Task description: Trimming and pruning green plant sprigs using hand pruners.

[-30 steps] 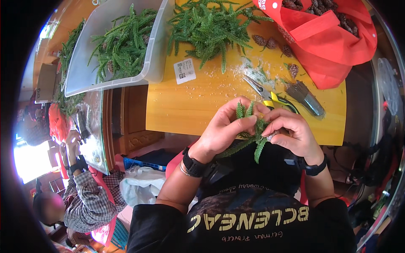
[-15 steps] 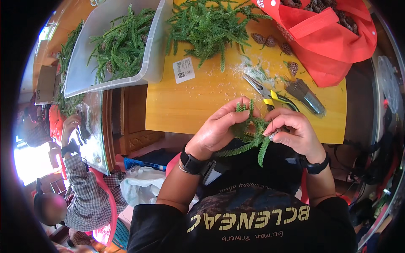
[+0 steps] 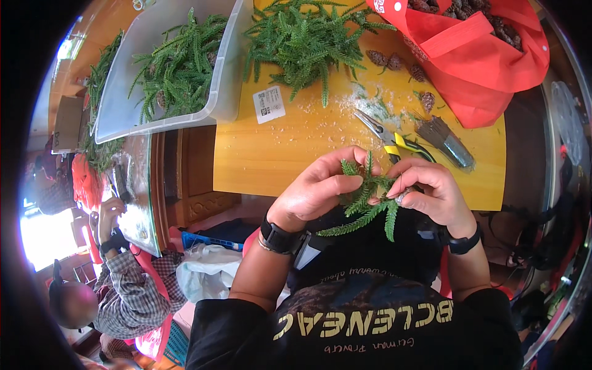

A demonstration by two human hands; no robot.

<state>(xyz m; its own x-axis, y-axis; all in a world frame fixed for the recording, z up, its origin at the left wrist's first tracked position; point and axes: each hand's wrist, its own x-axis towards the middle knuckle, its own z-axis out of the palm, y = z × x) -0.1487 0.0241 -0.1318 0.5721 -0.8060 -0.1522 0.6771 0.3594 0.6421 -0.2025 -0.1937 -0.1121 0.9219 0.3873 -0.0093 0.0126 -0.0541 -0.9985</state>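
In front of my chest, my left hand (image 3: 316, 190) is closed round a green artificial pine sprig (image 3: 357, 224), its needled tips fanning out below and above the fingers. Beside it my right hand (image 3: 436, 191) pinches a small pine cone (image 3: 401, 196) with whitish tips against the sprig's right side. A thin dark wire or stem shows by the right fingertips; where it ends is hidden. Just beyond the hands lie pliers (image 3: 394, 140) with yellow-and-black handles, jaws to the far left. A bundle of thin brown wires or stems (image 3: 445, 143) in a clear wrap lies right of them.
A translucent bin (image 3: 213, 102) of sprigs stands far left, beside a sprig pile (image 3: 302, 46). A red bag (image 3: 487, 74) of pine cones sits far right, with loose cones (image 3: 393, 61) near it. White flakes and a label (image 3: 269, 105) lie on the yellow table. A co-worker (image 3: 132, 290) sits left.
My left hand has shifted slightly down and left, and the sprig has turned a little. The right hand stays about where it was. The co-worker's hand has moved nearer to them.
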